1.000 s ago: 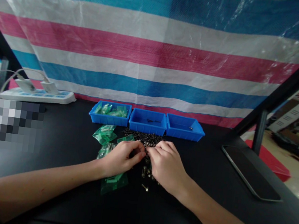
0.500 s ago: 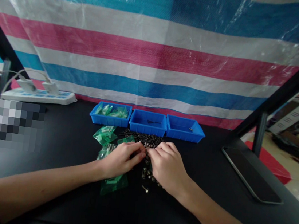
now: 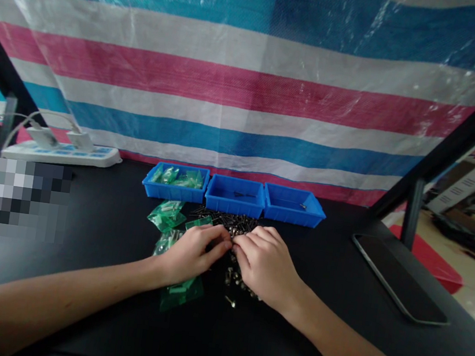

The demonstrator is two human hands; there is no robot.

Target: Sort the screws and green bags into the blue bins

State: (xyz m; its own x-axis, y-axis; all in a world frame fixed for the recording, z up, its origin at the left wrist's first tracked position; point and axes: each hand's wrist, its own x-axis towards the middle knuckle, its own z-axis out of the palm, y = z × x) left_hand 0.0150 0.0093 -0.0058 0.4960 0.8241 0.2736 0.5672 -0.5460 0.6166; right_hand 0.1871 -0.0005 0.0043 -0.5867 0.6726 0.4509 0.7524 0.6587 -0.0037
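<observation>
My left hand (image 3: 196,254) and my right hand (image 3: 269,270) meet fingertip to fingertip over a pile of small metal hardware. Both are closed in a pinch; whatever lies between the fingers is too small or hidden to name. Behind the fingertips spread dark screws (image 3: 236,221). Shiny silver-headed screws (image 3: 235,277) lie between and partly under my right hand, and a single screw (image 3: 230,302) sits apart, closer to me. Green plastic packets (image 3: 166,215) with pale pieces inside lie around my left hand, which partly covers some of them.
Three blue bins stand in a row behind the pile: the left bin (image 3: 174,194) holds green packets, the middle bin (image 3: 234,205) a few dark screws, the right bin (image 3: 294,216) a small screw. A power strip (image 3: 63,153) is at back left, a phone (image 3: 399,279) at right.
Almost nothing differs. The fingers of my right hand have shifted very slightly at the meeting point; the packets, screws and bins stay where they were.
</observation>
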